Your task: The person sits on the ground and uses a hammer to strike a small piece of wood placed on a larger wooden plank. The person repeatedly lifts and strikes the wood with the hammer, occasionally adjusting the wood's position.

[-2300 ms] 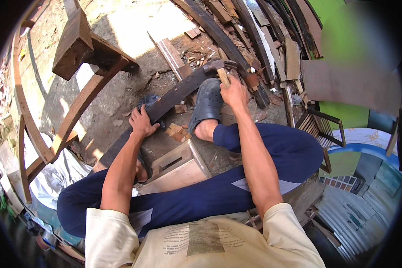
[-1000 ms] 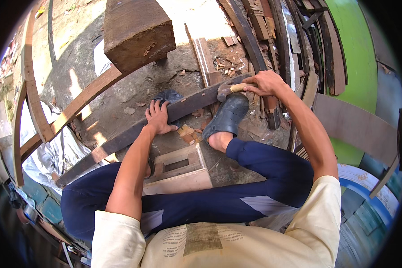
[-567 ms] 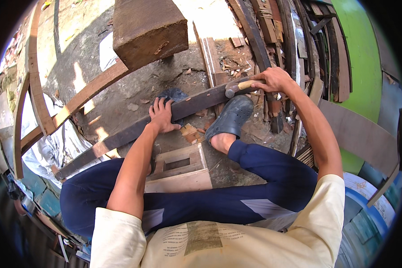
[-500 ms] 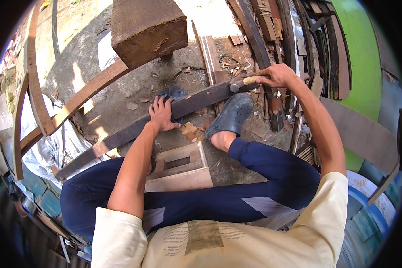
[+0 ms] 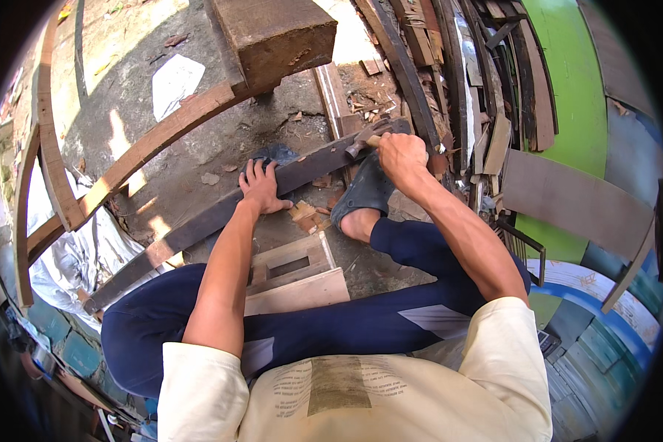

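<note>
A long dark wooden plank [image 5: 313,168] slants from the lower left to the upper right in front of my legs. My left hand [image 5: 259,188] lies across it, fingers spread over the far edge and thumb out on the near side. Closed around the wooden handle of a hammer [image 5: 356,149], my right hand [image 5: 401,158] is near the plank's right end. The hammer's metal head is over the plank; whether it touches the wood, I cannot tell. Beneath the plank's right part is my foot in a dark clog [image 5: 367,193].
A pale wooden frame [image 5: 298,283] lies between my legs. Beyond the plank, a thick timber block [image 5: 280,44] adjoins a curved brown strip [image 5: 162,140]. Stacked boards [image 5: 486,74] line the right side before a green panel [image 5: 567,110]. White sheeting [image 5: 74,258] is at left.
My right hand has moved left and nearer to me with the hammer, turning it over the plank. My left hand stays on the plank. The whole view has shifted slightly.
</note>
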The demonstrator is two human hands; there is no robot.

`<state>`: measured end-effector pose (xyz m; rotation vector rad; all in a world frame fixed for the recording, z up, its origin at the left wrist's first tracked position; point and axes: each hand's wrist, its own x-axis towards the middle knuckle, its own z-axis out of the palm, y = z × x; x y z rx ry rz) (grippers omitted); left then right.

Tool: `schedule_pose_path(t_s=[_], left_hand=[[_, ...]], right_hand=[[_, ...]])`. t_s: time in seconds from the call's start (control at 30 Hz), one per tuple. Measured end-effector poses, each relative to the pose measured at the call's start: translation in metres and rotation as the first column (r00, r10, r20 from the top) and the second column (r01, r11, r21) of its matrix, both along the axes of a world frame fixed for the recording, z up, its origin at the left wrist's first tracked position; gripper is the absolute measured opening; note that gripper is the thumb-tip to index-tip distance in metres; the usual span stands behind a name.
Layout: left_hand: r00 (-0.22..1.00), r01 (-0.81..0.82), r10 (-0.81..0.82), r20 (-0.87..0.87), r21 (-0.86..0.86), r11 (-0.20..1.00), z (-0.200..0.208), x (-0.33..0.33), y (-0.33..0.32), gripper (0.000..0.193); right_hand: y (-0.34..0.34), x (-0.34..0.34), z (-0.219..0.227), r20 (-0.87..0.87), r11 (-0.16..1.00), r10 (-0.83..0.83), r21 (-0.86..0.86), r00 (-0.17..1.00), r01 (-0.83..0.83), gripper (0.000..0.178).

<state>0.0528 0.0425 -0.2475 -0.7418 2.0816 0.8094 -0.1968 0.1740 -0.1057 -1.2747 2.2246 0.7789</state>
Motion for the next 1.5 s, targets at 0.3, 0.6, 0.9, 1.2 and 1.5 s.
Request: schedule_pose_path(t_s=[0.3,0.6,0.9,1.2,1.5], left_hand=[[1.0,-0.018,0.018,-0.007,0.013,1.0,-0.003,-0.001,0.001,0.126],[1.0,-0.006,0.006,0.007,0.011,1.0,0.0,0.001,0.0,0.123],[1.0,-0.008,0.009,-0.028,0.016,1.0,-0.003,0.003,0.0,0.123],[1.0,-0.009,0.009,-0.026,0.022,1.0,-0.001,-0.001,-0.001,0.122],[1.0,-0.009,0.009,-0.001,0.029,1.0,-0.004,0.001,0.002,0.126]], right_hand=[[0.031,-0.025,0.006,0.198,1.0,-0.001,0.02,0.98,-0.003,0.041],[0.011,-0.099,-0.008,0.31,0.979,0.155,0.079,0.938,-0.188,0.055],[0.011,-0.142,-0.012,0.293,0.978,0.174,0.06,0.94,-0.2,0.055],[0.001,-0.1,-0.001,0.117,0.979,0.096,0.167,0.988,-0.115,0.043],[0.001,-0.009,-0.015,-0.015,0.986,-0.055,0.155,0.998,0.057,0.029]])
